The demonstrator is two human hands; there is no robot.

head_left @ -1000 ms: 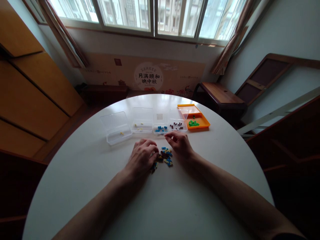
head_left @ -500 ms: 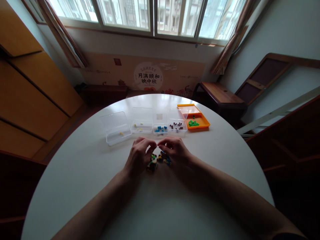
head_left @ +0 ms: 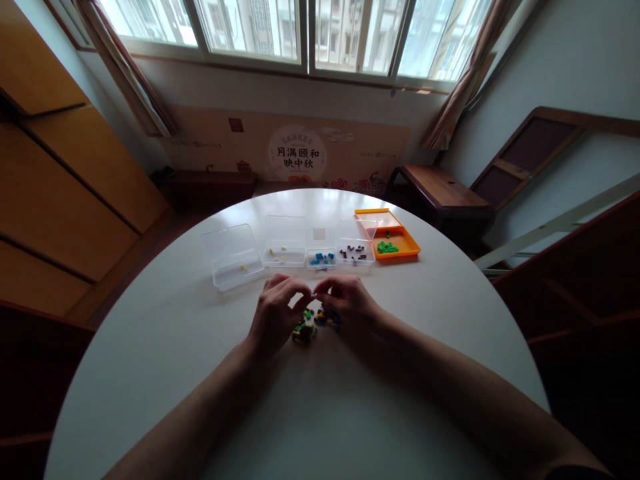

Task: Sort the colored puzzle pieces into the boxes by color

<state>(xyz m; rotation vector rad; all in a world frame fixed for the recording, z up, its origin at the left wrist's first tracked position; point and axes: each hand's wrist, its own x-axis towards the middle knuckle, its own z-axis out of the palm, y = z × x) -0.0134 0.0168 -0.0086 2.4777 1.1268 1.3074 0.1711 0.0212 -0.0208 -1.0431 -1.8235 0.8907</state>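
Head view: two bare hands meet over a small pile of coloured bricks (head_left: 313, 323) on a round white table (head_left: 320, 407).

At centre frame, the left hand (head_left: 274, 313) and right hand (head_left: 350, 305) touch fingertips, pinched narrowly on a tiny blue piece (head_left: 313, 293) just above the pile. Beyond them, across the upper middle, sits a row of clear boxes (head_left: 285, 248) with a few yellow, blue and dark pieces, and at its right end an orange tray (head_left: 395, 241) with green ones.
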